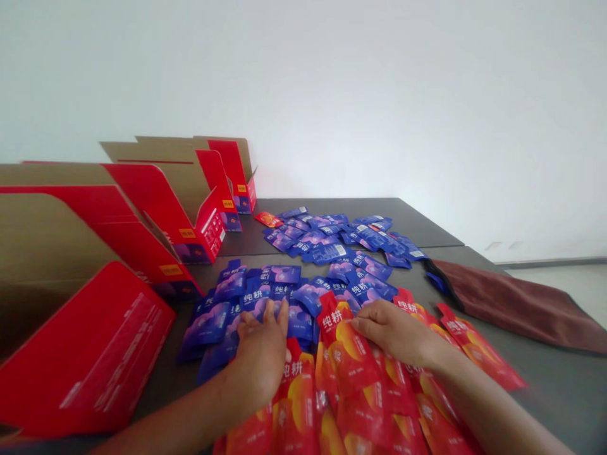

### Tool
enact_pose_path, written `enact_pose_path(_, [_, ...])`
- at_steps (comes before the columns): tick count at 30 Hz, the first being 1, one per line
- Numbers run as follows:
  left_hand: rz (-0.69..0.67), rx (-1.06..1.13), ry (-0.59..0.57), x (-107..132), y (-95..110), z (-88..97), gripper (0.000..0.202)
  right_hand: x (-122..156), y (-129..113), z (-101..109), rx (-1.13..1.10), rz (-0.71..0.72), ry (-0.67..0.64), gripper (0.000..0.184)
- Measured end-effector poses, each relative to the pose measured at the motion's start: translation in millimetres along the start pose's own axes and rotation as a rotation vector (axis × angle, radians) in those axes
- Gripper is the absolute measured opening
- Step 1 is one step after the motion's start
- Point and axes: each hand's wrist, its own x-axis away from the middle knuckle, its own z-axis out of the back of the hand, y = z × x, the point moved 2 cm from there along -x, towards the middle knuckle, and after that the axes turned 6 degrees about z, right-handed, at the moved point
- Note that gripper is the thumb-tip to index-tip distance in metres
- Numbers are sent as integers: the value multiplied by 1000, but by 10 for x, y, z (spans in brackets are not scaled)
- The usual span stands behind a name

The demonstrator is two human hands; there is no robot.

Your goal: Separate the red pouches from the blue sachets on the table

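My left hand (260,351) lies palm down with fingers stretched out, resting where the blue sachets (265,297) meet the red sachets (351,385). My right hand (393,332) also lies flat, its fingers pointing left onto a red sachet (339,335) with white characters. Several red sachets spread over the dark table (559,385) in front of me and under both forearms. Several blue sachets lie in a heap beyond my hands, and a second blue heap (332,237) lies further back. A single red sachet (268,219) sits at the far heap's left edge.
Open red and brown cardboard boxes (161,202) stand in a row along the left side, the nearest one (80,354) lying close to my left arm. A dark brown cloth (512,303) lies at the right. A white wall rises behind the table.
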Motion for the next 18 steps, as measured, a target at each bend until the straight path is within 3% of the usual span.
enact_pose_path(9, [-7, -9, -25, 44, -1, 83, 71, -19, -2, 3, 200, 10, 38, 40])
enact_pose_path(18, [1, -12, 19, 33, 5, 28, 72, -10, -2, -2, 239, 40, 41, 39])
